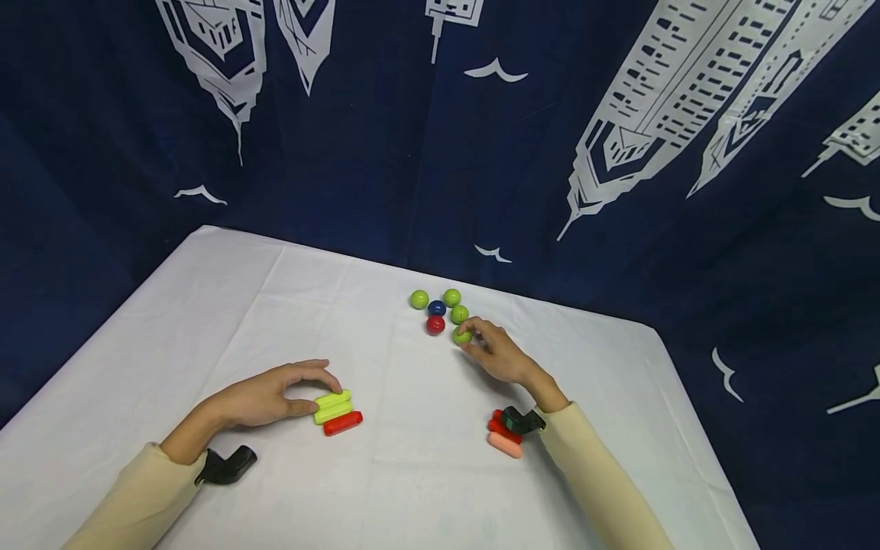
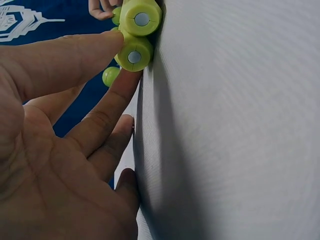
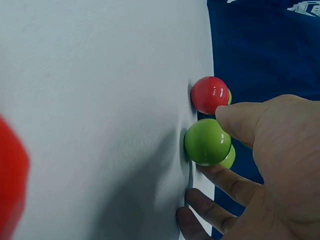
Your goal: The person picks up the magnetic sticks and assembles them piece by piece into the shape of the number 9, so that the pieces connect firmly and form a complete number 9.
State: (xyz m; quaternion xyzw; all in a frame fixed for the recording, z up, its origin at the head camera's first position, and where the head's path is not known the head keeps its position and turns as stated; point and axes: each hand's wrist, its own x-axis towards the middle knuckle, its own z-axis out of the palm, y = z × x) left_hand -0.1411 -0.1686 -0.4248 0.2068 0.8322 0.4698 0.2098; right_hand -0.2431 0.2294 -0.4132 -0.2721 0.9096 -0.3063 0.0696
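Observation:
On the near left of the white table, my left hand (image 1: 264,395) holds a short yellow-green ridged stick (image 1: 333,398) between thumb and index finger. A second yellow-green stick (image 1: 334,411) lies against it, and a red stick (image 1: 342,423) comes after that. In the left wrist view, the stick between my fingers (image 2: 134,56) shows a round end with a pale centre. Farther back, my right hand (image 1: 503,354) pinches a glossy green ball (image 3: 207,142) with thumb and index finger. Close beside it are a red ball (image 1: 435,325) and another green ball (image 1: 460,314).
A blue ball (image 1: 436,308) and two more green balls, one at the left (image 1: 419,299), stand near the table's far edge. Below my right wrist lie red sticks (image 1: 496,425) and a salmon-pink stick (image 1: 505,444). Dark blue printed cloth (image 1: 412,153) hangs behind the table.

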